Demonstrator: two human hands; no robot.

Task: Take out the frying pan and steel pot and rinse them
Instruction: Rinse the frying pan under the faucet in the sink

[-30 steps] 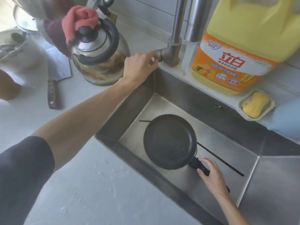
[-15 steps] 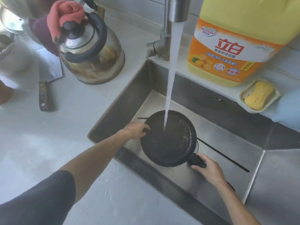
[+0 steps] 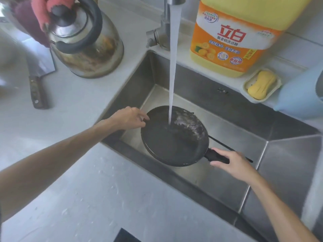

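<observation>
A black frying pan (image 3: 167,144) is held in the steel sink (image 3: 244,119), under a stream of water (image 3: 173,67) from the tap (image 3: 162,37). Water splashes white on the pan's far right side. My right hand (image 3: 232,165) grips the pan's black handle (image 3: 215,156). My left hand (image 3: 129,118) hovers at the pan's left rim, fingers apart; whether it touches the rim I cannot tell. No steel pot is clearly in view.
A steel kettle (image 3: 87,42) with a red cloth (image 3: 43,13) stands on the left counter, a cleaver (image 3: 37,79) beside it. Behind the sink are a yellow detergent jug (image 3: 232,37), a soap dish (image 3: 261,85) and a blue object (image 3: 300,95). A black rod (image 3: 229,148) lies in the sink.
My left hand left the tap and dropped to the pan's left rim. Water began to run and now splashes in the pan. My right hand has kept hold of the handle.
</observation>
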